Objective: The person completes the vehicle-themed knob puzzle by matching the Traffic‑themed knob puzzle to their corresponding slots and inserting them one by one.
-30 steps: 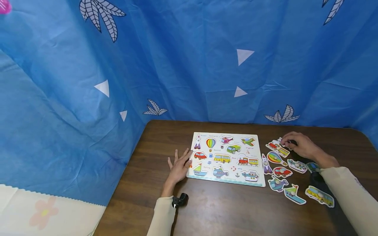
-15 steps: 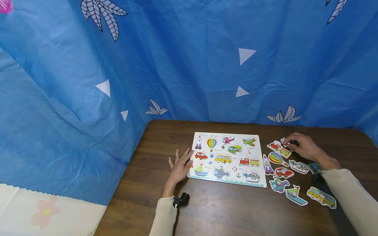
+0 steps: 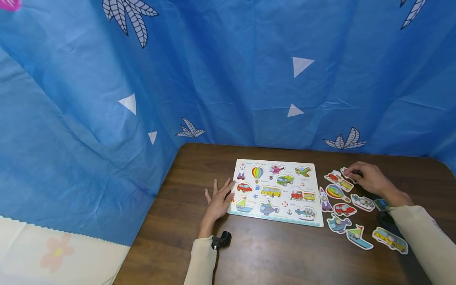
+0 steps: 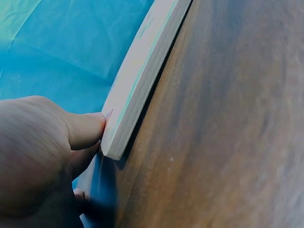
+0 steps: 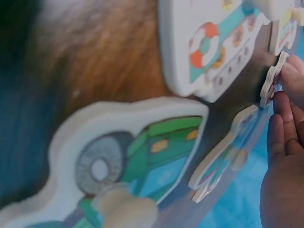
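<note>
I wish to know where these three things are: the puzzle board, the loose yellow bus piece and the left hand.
Puzzle board (image 3: 286, 196): head view, white surface slightly right of its centre.
Yellow bus piece (image 3: 390, 240): head view, middle of its printed side.
Left hand (image 3: 218, 204): head view, back of the hand.

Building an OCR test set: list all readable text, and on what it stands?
"Bus": puzzle board, right of the bus picture
"Fighter": same board, below the plane picture
"ship": same board, by the ship picture
Other board lettering: too small or blurred.
Loose pieces: none I can read.
</note>
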Demonstrator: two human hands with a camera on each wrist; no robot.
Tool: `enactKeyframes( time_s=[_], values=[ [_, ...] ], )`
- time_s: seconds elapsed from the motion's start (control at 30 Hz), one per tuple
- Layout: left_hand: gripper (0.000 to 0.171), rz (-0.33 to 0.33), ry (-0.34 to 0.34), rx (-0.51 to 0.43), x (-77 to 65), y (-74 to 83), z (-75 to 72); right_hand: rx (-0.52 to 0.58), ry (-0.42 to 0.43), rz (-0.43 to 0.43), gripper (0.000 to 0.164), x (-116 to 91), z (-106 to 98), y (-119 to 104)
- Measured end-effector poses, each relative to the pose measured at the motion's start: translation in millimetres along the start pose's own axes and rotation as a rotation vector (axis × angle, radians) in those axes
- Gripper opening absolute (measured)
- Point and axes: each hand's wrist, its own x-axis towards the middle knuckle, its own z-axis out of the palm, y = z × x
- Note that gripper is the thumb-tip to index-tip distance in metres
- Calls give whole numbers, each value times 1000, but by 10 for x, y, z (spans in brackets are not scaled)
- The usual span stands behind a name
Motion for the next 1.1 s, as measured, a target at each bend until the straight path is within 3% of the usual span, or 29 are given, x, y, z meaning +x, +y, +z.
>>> enactKeyframes(
  time_s=[0.2,0.7,0.97,1.1],
  values=[
    [46,3,-2,8,0,1,-2,4,6,-1,11,34,-29,-102],
    [47,8,3,2,16,0,25,8,68,-164,17,260,69,-459],
    [46,5,9,3,24,1,15,18,-10,-126,16,361,83,-619],
    [47,6,8,2,14,3,17,35,-13,-150,16,399,141,-704]
  ],
)
